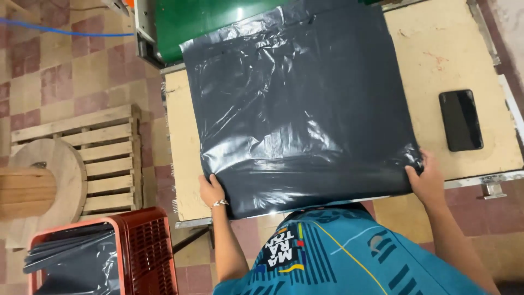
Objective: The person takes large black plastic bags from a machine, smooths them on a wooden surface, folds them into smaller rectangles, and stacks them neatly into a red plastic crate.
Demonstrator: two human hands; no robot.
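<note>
A large dark plastic bag (295,109) lies spread flat over a pale wooden worktable (436,49). My left hand (210,191), with a ring on one finger, grips the bag's near left corner at the table's front edge. My right hand (424,177) pinches the near right corner. The bag's far end reaches a green machine surface (196,19) at the back. Its near edge hangs slightly over the table's front.
A black phone (460,120) lies on the table to the right of the bag. On the tiled floor to the left stand a wooden pallet (103,158), a round wooden spool (38,186) and a red crate (136,251) holding folded dark bags.
</note>
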